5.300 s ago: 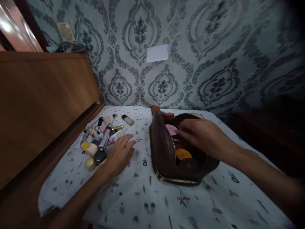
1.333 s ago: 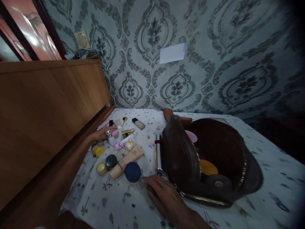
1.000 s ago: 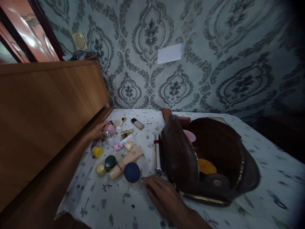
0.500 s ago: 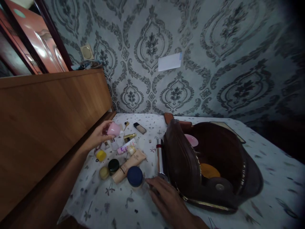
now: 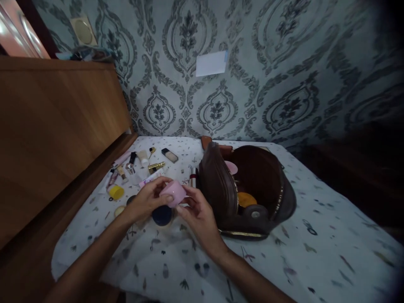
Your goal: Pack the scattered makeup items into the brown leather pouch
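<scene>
A pink jar is held up above the cloth, in front of the bag. My left hand grips its left side between thumb and fingers. From the right, my right hand has its fingers and thumb closed on the same jar. Just below sits a jar with a dark blue lid, partly covered by the hands. My left hand and forearm hide part of the other cosmetics, including a dark lid and a pale yellow jar. Behind the jar, the pink-and-white tube shows only in part.
An open brown bag stands at right, holding a pink item and an orange one. Beside it is a silver tube. Several small cosmetics, a yellow item and a foundation bottle lie left. A wooden cabinet borders the cloth.
My left hand has brought the pink jar rightward and nearer to me. My right hand has risen from the cloth beside the bag and taken hold of the jar too. The view has shifted.
</scene>
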`<state>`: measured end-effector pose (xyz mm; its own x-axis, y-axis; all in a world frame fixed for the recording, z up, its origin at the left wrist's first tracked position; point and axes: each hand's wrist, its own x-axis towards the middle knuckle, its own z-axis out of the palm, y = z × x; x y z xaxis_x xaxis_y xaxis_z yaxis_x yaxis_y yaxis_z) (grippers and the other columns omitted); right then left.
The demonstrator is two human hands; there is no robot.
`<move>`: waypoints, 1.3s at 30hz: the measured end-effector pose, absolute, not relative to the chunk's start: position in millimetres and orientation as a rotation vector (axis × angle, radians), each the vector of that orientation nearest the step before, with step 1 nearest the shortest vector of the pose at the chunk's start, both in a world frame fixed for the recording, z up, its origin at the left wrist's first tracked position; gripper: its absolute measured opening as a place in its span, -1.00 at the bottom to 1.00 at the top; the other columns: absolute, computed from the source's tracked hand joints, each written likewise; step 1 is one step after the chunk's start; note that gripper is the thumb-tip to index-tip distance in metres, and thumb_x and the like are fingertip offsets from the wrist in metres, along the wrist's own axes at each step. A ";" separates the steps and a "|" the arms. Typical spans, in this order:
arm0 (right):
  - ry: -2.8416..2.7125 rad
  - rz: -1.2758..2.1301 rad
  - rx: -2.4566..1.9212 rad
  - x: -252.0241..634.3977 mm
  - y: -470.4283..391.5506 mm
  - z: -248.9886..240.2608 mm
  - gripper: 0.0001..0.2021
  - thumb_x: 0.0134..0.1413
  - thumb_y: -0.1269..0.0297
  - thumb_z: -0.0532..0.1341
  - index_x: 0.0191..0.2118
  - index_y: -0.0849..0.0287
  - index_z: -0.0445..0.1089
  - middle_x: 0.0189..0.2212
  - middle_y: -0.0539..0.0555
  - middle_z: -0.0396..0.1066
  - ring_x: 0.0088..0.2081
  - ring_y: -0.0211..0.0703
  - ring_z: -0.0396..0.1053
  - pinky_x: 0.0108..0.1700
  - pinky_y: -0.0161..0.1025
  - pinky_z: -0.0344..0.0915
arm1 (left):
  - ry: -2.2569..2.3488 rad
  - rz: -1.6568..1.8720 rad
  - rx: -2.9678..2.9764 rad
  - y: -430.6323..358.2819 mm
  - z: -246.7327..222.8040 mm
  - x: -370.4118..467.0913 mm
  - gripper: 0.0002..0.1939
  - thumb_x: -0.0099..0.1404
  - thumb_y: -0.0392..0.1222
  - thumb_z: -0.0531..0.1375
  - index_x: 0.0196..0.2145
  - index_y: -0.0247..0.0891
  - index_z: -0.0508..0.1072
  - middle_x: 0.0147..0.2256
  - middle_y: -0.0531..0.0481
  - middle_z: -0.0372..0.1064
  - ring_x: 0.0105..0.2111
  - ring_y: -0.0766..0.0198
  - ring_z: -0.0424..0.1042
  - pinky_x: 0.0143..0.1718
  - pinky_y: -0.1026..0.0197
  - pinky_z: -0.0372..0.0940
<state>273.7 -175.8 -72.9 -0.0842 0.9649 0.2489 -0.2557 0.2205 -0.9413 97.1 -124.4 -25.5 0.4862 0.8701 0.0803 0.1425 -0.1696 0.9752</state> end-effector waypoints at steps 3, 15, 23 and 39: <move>-1.168 1.217 -0.806 272.8 -174.9 -76.5 -0.52 0.10 0.09 0.35 0.09 0.10 0.29 0.00 0.16 0.42 -0.06 -0.13 0.44 -0.08 -0.23 0.44 | 0.903 0.851 1.642 -128.4 -32.7 104.1 -0.38 0.20 0.30 0.27 -0.01 -0.27 0.45 -0.19 -0.04 0.41 -0.19 0.16 0.39 -0.19 0.22 0.30; -1.160 1.186 -0.845 276.6 -177.7 -70.6 -0.48 0.11 0.09 0.34 0.13 0.10 0.23 0.08 0.20 0.40 0.02 -0.08 0.44 0.04 -0.13 0.43 | 1.063 0.868 1.689 -142.2 -31.5 116.2 -0.28 0.40 0.37 -0.07 0.10 -0.29 0.47 -0.45 0.03 0.34 -0.48 0.26 0.24 -0.46 0.24 0.18; -1.282 1.063 -0.894 282.0 -185.0 -54.7 -0.49 0.13 0.18 0.31 0.16 0.12 0.21 0.10 0.18 0.37 0.05 -0.09 0.41 0.04 -0.16 0.41 | 1.064 0.947 1.746 -145.2 -22.1 115.0 -0.35 0.38 0.30 0.05 0.17 -0.23 0.41 -0.13 -0.09 0.48 -0.32 0.18 0.40 -0.29 0.20 0.32; -1.853 0.640 -0.995 345.7 -206.0 36.3 -0.37 -0.04 0.33 0.46 0.18 0.13 0.32 0.02 0.09 0.42 0.06 -0.07 0.41 0.17 -0.10 0.33 | 1.006 1.125 1.947 -169.7 20.0 143.8 -0.47 0.27 0.08 0.27 0.17 0.01 0.36 0.07 -0.07 0.43 0.02 -0.01 0.46 -0.04 0.08 0.45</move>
